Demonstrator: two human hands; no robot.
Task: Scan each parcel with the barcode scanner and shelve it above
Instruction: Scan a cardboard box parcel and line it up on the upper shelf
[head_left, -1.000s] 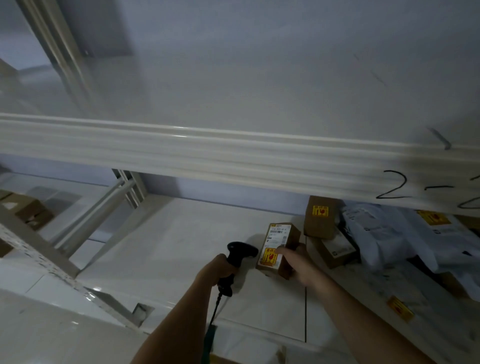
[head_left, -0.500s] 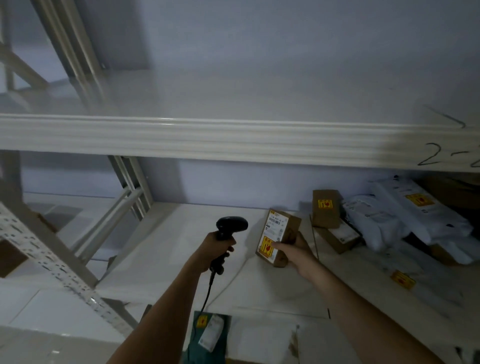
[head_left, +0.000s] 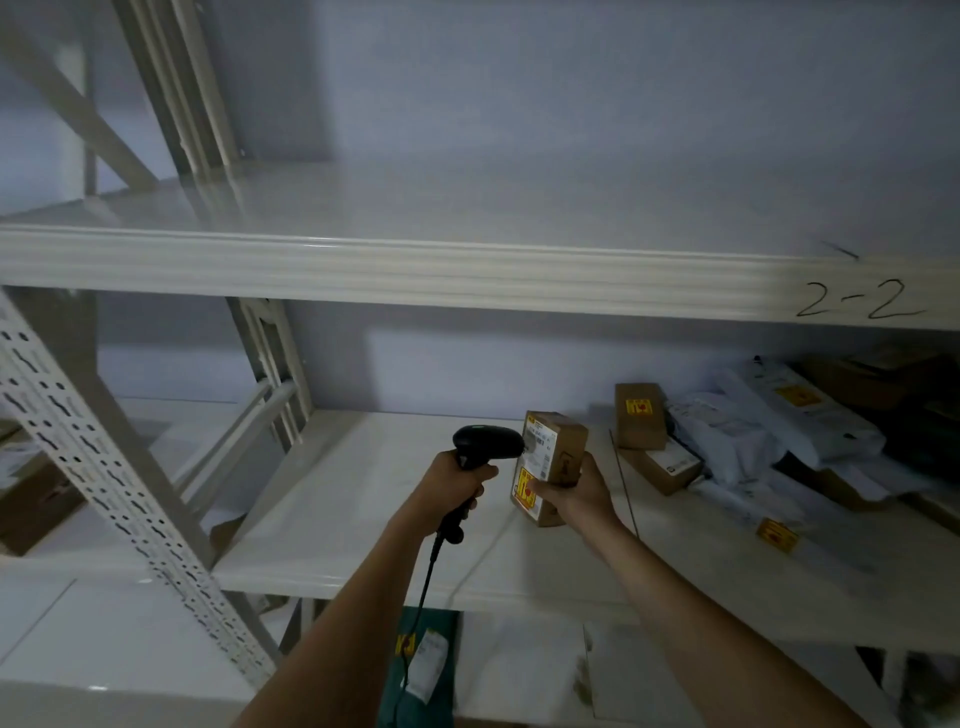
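Note:
My left hand (head_left: 457, 480) grips a black corded barcode scanner (head_left: 485, 444), its head right against the white label of a small brown cardboard parcel (head_left: 563, 454). My right hand (head_left: 576, 493) holds that parcel upright above the lower shelf (head_left: 363, 499), fingers wrapped round its lower right side. A yellow sticker sits on the parcel's lower front. Above runs the upper shelf (head_left: 415, 270), its front edge marked "2-2".
More parcels lie at the right of the lower shelf: a brown box (head_left: 639, 415) standing, another box (head_left: 662, 467) flat, and several white mailer bags (head_left: 769, 421). A perforated grey upright (head_left: 104, 488) slants at the left. A green package (head_left: 421, 665) lies below.
The parcel has been lifted off the lower shelf and turned upright. The scanner has come up and right until its head meets the label. The view has tilted upward.

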